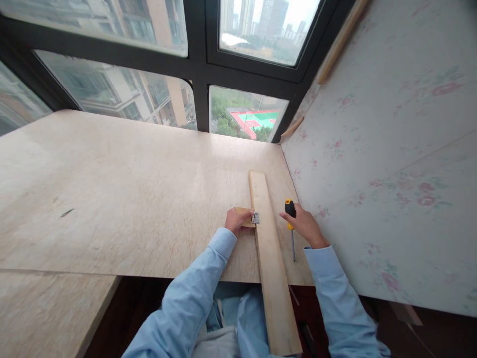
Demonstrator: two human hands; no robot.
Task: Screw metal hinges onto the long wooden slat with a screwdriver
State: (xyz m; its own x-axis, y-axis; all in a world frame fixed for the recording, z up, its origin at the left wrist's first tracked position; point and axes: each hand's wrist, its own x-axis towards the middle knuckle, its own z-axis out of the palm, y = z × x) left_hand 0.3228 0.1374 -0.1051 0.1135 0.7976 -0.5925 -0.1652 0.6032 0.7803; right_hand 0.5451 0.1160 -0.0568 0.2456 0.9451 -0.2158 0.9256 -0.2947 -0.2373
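A long wooden board (269, 238) lies on the stone sill, its near end jutting out over the front edge. Against its left side sits a small wooden block (244, 211), and a metal hinge (255, 218) spans the joint between the two. My left hand (237, 220) is closed on the block, with fingertips at the hinge's left edge. To the right of the board, my right hand (303, 223) grips a screwdriver (290, 214) by its black and yellow handle. The screwdriver's shaft points down toward me, apart from the board and hinge.
The beige stone sill (149, 199) runs left below a dark-framed window (201, 74). A flowered wall (391, 164) rises close to my right hand. Far left on the sill lies a small dark sliver (67, 213). The sill's front edge drops off near my body.
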